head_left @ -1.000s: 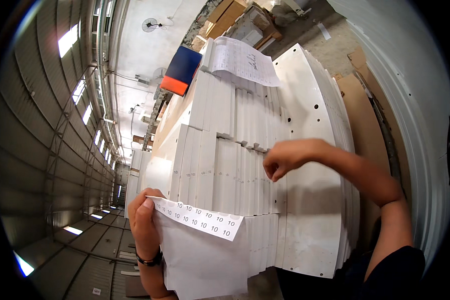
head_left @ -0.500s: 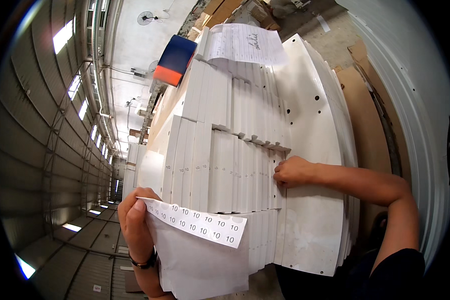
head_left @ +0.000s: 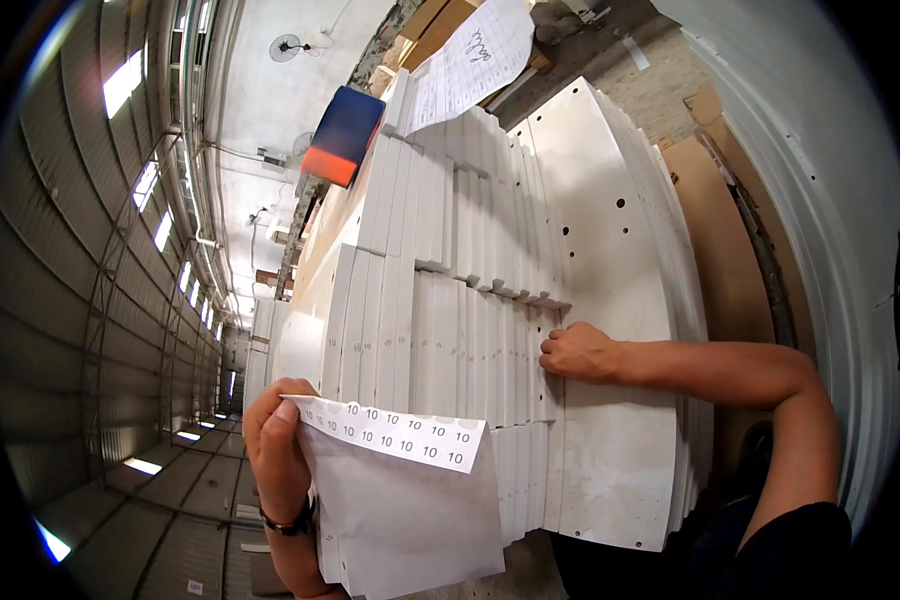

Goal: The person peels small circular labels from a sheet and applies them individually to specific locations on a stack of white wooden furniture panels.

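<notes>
My left hand [head_left: 278, 432] pinches the corner of a white sheet of round printed stickers [head_left: 395, 436], which is folded over so its plain backing hangs below. The sheet covers the near left part of a stack of narrow white panels [head_left: 480, 345], standing on edge side by side. Small round labels run in a row across several panel edges. My right hand [head_left: 582, 353] is closed, its fingertips against the rightmost panel edges, beside a large white board [head_left: 620, 290] with drilled holes. Whatever its fingers may hold is hidden.
A navy and orange box [head_left: 345, 130] sits at the far left of the stack. Beside it a paper form [head_left: 475, 75] with handwriting lies partly raised. Brown cardboard [head_left: 720, 240] stands along the right side. A wall fan [head_left: 288, 48] is farther off.
The paper form at the far end has lifted and swung away from the large board. The sticker sheet has tilted slightly. My right hand stays at the panel edges.
</notes>
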`<state>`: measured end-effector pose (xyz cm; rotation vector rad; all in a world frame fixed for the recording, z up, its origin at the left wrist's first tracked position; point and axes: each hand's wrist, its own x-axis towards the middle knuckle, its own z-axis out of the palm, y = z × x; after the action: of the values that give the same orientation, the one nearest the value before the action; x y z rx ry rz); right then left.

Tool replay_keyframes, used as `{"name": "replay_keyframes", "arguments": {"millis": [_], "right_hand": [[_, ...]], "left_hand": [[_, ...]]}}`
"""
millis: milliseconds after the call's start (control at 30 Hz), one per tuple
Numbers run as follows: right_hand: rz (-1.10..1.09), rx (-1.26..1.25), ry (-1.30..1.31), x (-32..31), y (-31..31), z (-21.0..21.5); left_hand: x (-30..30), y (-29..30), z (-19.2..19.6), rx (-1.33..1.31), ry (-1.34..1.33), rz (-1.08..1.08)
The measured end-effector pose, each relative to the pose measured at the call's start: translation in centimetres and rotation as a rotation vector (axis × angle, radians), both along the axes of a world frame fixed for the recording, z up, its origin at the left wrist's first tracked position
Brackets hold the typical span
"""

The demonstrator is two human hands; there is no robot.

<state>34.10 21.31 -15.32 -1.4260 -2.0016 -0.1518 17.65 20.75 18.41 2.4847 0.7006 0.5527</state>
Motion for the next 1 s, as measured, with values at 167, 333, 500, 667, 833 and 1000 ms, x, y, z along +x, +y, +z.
{"name": "replay_keyframes", "arguments": {"millis": [167,333,500,667,833,1000], "right_hand": [[-0.048,-0.111,0.181,0.2,0.5,-0.1],[-0.053,-0.210,0.269,0.3,1.2,-0.6],[0.089,-0.363,0.392,1.8,1.1,0.4],[0.124,-0.339,0.400,2.0,1.4,-0.4],[0.058,-0.283,0.350,1.2,1.1,-0.2],[-0.019,-0.172,0.250,0.3,0.6,-0.3]], "left_hand": [[0.0,0.1,-0.1,-0.033,0.055,-0.036],[0.3,-0.4,-0.3,-0.025,0.021,0.007],[0.1,-0.1,0.0,0.006,0.025,-0.002],[0.1,0.0,-0.1,0.002,0.010,-0.009],[0.1,-0.2,-0.1,-0.033,0.063,-0.007],[0.1,-0.4,-0.3,-0.047,0.082,-0.049]]}}
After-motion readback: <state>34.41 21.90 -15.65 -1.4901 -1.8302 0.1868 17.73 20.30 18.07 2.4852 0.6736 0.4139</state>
